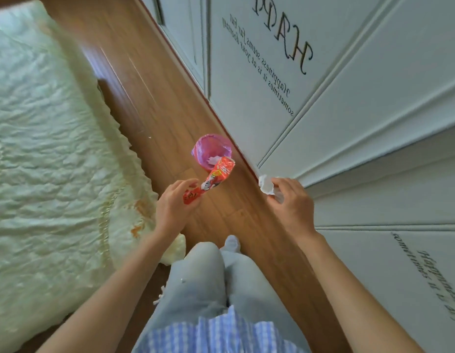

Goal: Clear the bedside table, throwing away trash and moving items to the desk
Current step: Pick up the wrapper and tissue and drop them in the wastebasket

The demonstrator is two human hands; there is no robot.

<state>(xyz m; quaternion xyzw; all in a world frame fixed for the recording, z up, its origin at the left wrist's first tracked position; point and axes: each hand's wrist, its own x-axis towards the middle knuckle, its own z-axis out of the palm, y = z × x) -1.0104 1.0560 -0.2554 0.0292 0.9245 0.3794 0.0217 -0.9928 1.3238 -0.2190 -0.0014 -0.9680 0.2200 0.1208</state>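
On the far left lies the bed (43, 149), covered with a pale, wrinkled quilt whose ruffled edge hangs down to the wooden floor (165, 110); a few orange marks show on the edge near the person's left forearm. The floor runs as a narrow strip between the bed and the white panelled wall (348, 110) on the right, so the space for walking is tight. The left hand (174, 205) is curled, and its fingertips pinch the lower end of a long red snack wrapper (213, 178). The wrapper reaches up and to the right, and its upper end overlaps the rim of the small bin. This bin, lined with a pink bag (212, 151), stands on the floor just beside the red skirting at the foot of the wall; something white and crumpled lies inside it. Below the hands, the person's legs in light grey trousers (203, 281) and one foot in a grey sock point forward along the floor, and a blue checked shirt hem shows at the bottom. The right hand (291, 202) is closed around a crumpled white tissue (266, 186), which sticks out from the fingers close to the wall, to the right of the bin and apart from it. The wall carries black lettering, partly blurred, about happiness.
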